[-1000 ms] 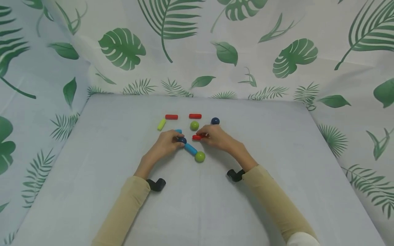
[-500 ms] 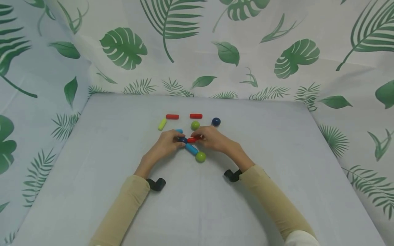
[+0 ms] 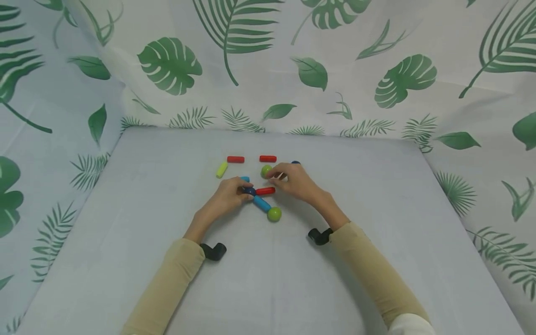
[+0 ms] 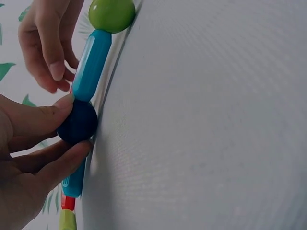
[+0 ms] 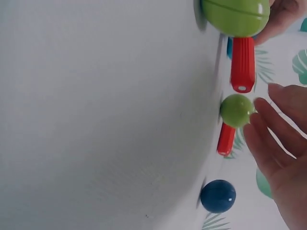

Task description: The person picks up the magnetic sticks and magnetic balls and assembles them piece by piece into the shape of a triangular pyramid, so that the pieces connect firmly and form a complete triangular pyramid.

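Note:
My left hand [image 3: 228, 195] pinches a dark blue ball [image 4: 78, 122] between thumb and fingers. One blue rod [image 3: 262, 204] runs from this ball to a green ball [image 3: 274, 214] nearer me. Another blue rod [image 3: 245, 179] lies on the ball's far side, partly hidden by the fingers. A red rod [image 3: 265, 190] points right from the dark blue ball, its free end showing in the right wrist view. Parted fingers on my right hand [image 3: 295, 179] hover by a second green ball [image 5: 236, 110], holding nothing; whether they touch it I cannot tell.
Two loose red rods [image 3: 268, 158] and a yellow-green rod [image 3: 222, 170] lie farther back on the white table [image 3: 268, 288]. A second dark blue ball [image 5: 218, 196] sits behind my right hand. Leaf-printed cloth [image 3: 251, 83] hangs behind the table.
My right hand brought the red rod left against the dark blue ball, let go of it and moved back toward the far green ball. The left hand kept its grip on the dark blue ball.

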Demonstrator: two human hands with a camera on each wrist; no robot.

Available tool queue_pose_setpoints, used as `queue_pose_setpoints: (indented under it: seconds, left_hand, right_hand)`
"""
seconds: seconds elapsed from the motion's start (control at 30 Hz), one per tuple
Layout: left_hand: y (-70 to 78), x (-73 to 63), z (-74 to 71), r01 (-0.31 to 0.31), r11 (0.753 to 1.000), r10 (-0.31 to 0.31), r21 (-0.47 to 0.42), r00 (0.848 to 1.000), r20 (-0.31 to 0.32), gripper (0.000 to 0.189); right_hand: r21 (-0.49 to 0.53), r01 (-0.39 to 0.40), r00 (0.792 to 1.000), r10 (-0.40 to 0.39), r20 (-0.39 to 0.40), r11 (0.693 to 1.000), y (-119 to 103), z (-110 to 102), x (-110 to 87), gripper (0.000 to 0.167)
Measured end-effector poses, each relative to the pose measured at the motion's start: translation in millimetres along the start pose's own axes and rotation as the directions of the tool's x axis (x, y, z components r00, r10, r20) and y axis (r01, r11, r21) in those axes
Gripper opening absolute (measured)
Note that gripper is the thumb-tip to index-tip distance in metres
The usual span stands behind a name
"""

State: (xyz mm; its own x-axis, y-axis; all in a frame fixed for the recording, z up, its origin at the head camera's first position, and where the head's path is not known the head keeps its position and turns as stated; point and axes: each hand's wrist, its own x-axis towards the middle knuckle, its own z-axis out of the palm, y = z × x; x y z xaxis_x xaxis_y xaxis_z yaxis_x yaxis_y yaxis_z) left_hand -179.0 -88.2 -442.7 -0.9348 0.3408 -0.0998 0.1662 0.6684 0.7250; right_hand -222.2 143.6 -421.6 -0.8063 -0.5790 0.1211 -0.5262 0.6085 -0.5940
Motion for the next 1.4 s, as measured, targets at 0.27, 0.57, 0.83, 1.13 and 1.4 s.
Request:
queue_pose_setpoints:
  seconds: [0.27, 0.57, 0.83, 1.13, 1.4]
  left_hand:
    - [-0.5, -0.2, 0.3, -0.002, 1.0, 0.002, -0.004, 1.0, 0.001, 0.036]
    - [-0.3, 0.5, 1.9, -0.009, 1.0, 0.009, -0.002, 1.0, 0.005, 0.036]
    - [0.7, -1.2, 0.1, 0.0, 1.0, 0.0, -0.01, 1.0, 0.004, 0.037]
    - [2.7, -2.3, -0.5, 0.004, 1.0, -0.004, -0.017, 1.0, -0.003, 0.037]
    - [5.0, -3.7, 0.4, 0.031, 0.999, -0.031, -0.013, 0.999, -0.006, 0.038]
  right_hand:
    - [-0.019, -0.013, 0.998, 0.012, -0.066, 1.0, 8.2, 1.6, 12.0, 0.02]
    - [-0.009, -0.004, 0.999, 0.004, -0.051, 1.0, 12.2, 4.8, 22.2, 0.025]
    - [-0.039, -0.018, 0.999, 0.02, 0.045, 0.999, 14.6, 8.2, 28.1, 0.029]
    - [-0.069, -0.043, 0.997, 0.048, 0.061, 0.997, 14.4, 3.4, 19.5, 0.028]
    - [-0.096, -0.056, 0.996, 0.062, 0.063, 0.994, 15.0, -0.3, 4.6, 0.027]
